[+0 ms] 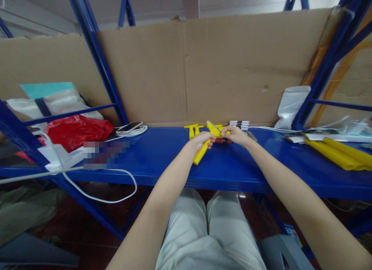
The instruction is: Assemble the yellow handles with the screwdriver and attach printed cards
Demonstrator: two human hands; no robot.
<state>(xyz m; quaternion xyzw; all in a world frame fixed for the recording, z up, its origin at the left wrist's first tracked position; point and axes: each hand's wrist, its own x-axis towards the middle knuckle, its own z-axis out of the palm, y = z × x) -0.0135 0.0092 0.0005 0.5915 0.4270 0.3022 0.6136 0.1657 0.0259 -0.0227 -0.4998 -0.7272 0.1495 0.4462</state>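
My left hand [204, 139] is wrapped around the handle of a yellow scraper-like tool [198, 155], tilted above the blue shelf top. A pale, metallic-looking edge shows at the tool's upper end. My right hand [232, 135] pinches the right side of its yellow head, the fingertips closed; whether they hold a separate small part is hidden. Just behind my left hand, more yellow tools [192, 131] of similar shape stand by the cardboard. A small dark red and black item [226, 141] lies beneath my right hand, partly covered.
Small white-and-black boxes [240, 125] are stacked behind my right hand. Long yellow pieces [338, 153] lie at the right. A phone [132, 126] on coiled white cable, a red plastic bag [78, 131] and a power strip [62, 158] sit left. Cardboard [226, 68] walls the back.
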